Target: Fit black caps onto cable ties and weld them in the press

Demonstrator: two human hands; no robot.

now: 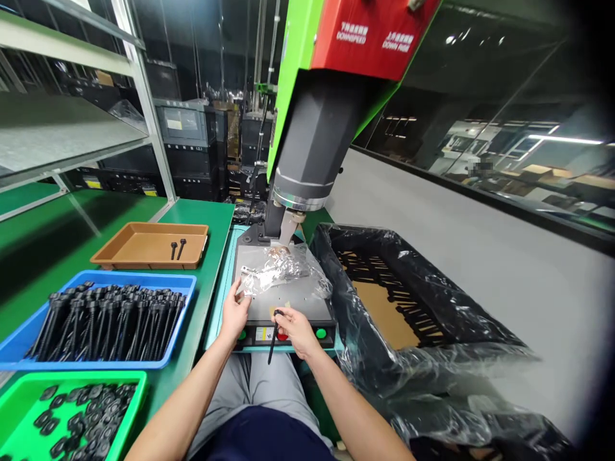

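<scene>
One black strip (271, 342) is held by its thicker end in the right hand (296, 331), the grip being pinched closely about it; the strip is hung nearly upright before the front edge of the metal plate (262, 309). The left hand (234, 318) is placed at the plate's left edge with fingers parted and nothing seen held; whether the clear film (269, 272) just beside it is touched cannot be told.

The step in hand is judged to be the handling of a single strip at the machine. Were it to be brought onto the plate, its lower end would need to be lifted over the front edge, clear of the red button (283, 337) and the film.

Movement is bounded above by the machine's tip (289, 225), at right by the lined box (346, 314), and at left by the table (207, 221), on which a blue tray (86, 365) of similar strips is set. The freest room is judged to lie toward the lap.
</scene>
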